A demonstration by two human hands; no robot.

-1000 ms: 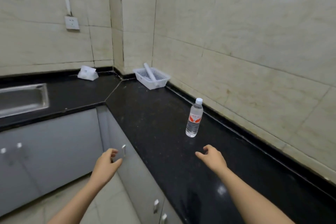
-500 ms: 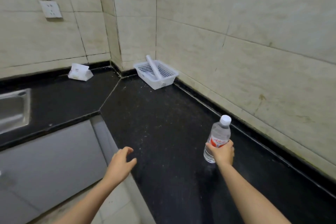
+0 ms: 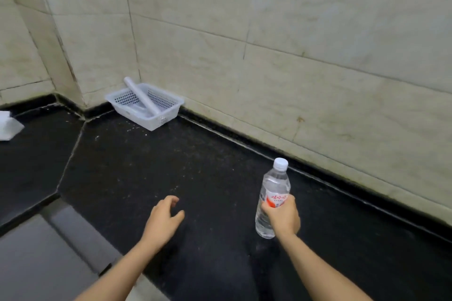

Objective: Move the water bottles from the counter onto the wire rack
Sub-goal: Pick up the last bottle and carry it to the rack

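Inspector: Your right hand (image 3: 282, 215) has now clenched round the water bottle (image 3: 272, 200), upright near the wall (image 3: 318, 80), where a second ago it was bare.

Operator: Left hand (image 3: 162, 221)?

Inspector: Loose, empty. The wire rack isn't in view.

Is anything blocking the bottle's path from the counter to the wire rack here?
Cannot tell: no wire rack is in view. The right hand already grips the clear plastic water bottle; nothing stands near it on the black counter.
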